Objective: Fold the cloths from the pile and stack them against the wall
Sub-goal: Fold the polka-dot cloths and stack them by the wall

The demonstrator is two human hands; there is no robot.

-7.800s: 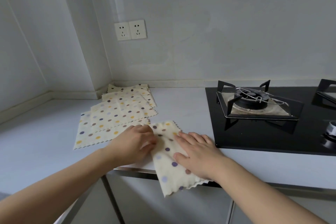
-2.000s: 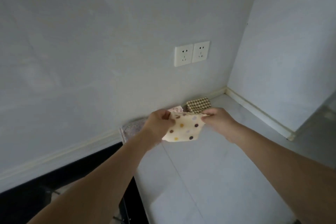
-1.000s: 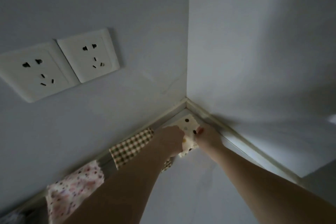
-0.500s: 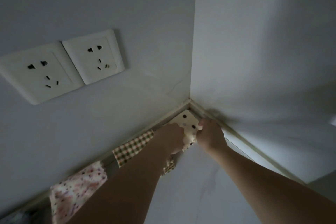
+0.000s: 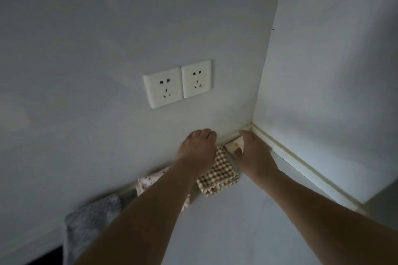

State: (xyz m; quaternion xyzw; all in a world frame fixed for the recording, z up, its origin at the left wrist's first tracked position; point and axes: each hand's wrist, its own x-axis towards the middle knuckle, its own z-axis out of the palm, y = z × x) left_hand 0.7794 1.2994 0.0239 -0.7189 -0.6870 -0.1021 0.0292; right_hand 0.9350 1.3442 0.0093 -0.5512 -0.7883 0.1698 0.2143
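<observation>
**Dotted cloth in far corner**

Dotted cloth [image 5: 235, 146] lies folded in the far right corner against the wall [image 5: 107, 28], just right of checked cloth [image 5: 217, 173]. Right hand [image 5: 252, 153] rests flat on it, fingers straight. Left hand [image 5: 197, 148] hovers above the checked cloth, fingers loosely curled, gripping nothing. Floral cloth [image 5: 148, 180] and grey cloth [image 5: 90, 219] sit further left.

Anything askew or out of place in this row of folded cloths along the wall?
Nothing stands out. The grey cloth, floral cloth, checked cloth and dotted cloth sit folded in a row along the wall. The right hand rests on the dotted one in the corner.
</observation>
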